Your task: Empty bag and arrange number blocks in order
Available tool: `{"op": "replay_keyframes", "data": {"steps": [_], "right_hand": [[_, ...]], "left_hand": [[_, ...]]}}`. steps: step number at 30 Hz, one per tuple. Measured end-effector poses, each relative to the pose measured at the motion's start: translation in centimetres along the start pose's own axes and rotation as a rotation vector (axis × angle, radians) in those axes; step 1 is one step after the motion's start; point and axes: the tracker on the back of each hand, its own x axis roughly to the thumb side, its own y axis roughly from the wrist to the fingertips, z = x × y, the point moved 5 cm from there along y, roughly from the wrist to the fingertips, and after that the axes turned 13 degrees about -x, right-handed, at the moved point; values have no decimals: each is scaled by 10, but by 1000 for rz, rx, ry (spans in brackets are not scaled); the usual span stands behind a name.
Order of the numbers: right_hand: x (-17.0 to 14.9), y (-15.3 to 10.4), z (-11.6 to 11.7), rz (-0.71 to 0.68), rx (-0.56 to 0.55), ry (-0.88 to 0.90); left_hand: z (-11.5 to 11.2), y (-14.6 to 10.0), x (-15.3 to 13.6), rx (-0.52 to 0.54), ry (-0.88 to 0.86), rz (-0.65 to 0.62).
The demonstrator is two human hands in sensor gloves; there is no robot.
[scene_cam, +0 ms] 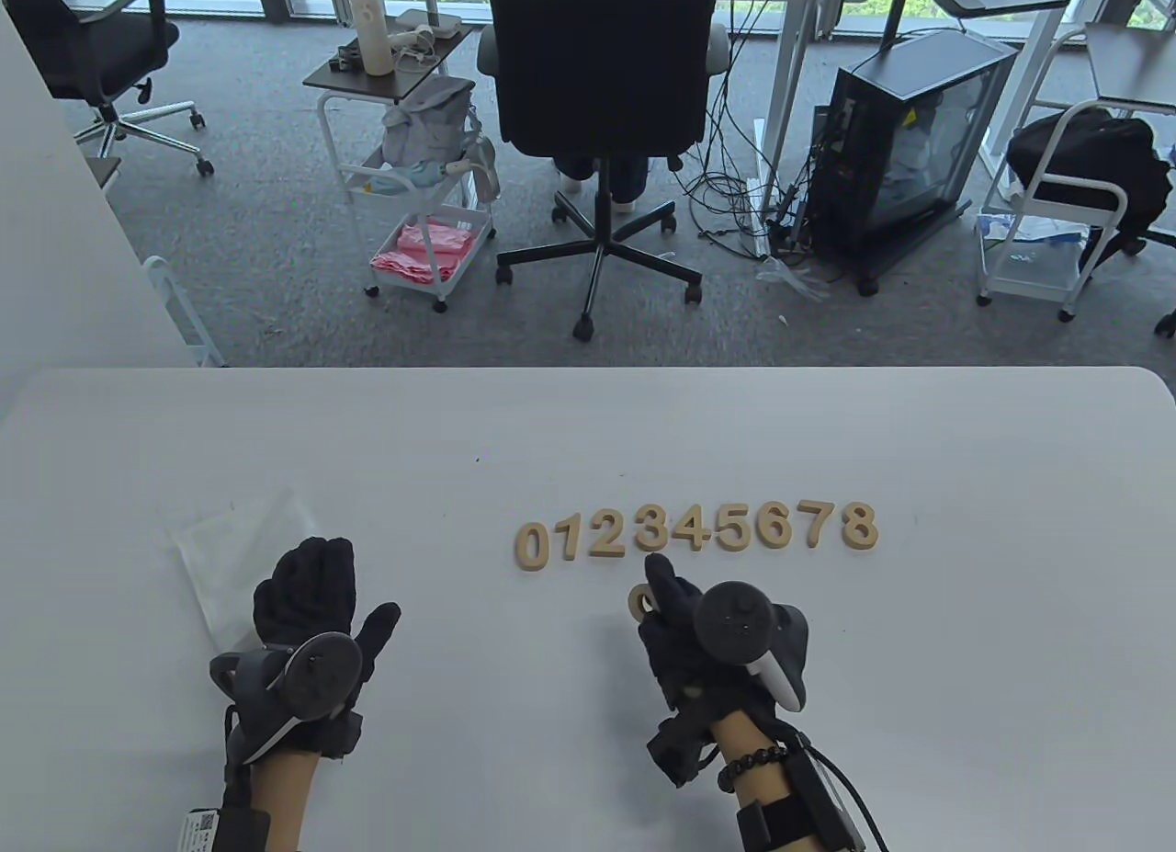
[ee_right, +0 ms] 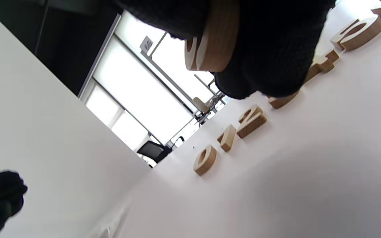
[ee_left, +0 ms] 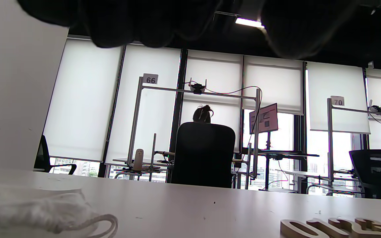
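Wooden number blocks 0 to 8 (scene_cam: 695, 530) lie in a row in order on the white table (scene_cam: 965, 613). My right hand (scene_cam: 675, 613) is just below the row, under the 2 and 3, and holds one more wooden number block (scene_cam: 640, 602); the block (ee_right: 210, 43) shows gripped between the gloved fingers in the right wrist view. My left hand (scene_cam: 308, 599) rests on the empty clear bag (scene_cam: 234, 544) at the left, fingers curled. The bag (ee_left: 35, 208) also shows in the left wrist view with its drawstring loop.
The table's far edge runs across the middle of the table view. Beyond it are an office chair (scene_cam: 602, 107), a white cart (scene_cam: 427, 209) and a computer case (scene_cam: 905, 144) on the floor. The row's left end (ee_left: 339, 226) shows in the left wrist view.
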Motion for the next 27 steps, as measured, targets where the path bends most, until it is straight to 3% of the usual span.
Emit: {"op": "replay_keyframes", "data": {"steps": [7, 12, 21, 27], "right_hand": [[-26, 11, -72, 70, -258, 50], [-57, 25, -118, 147, -347, 43], [-119, 50, -199, 329, -424, -103], [-159, 67, -226, 433, -424, -240]], "left_hand": [[2, 0, -1, 10, 2, 1], [3, 0, -1, 16, 13, 3], [3, -1, -3, 18, 35, 19], [2, 0, -5, 14, 42, 34]]}}
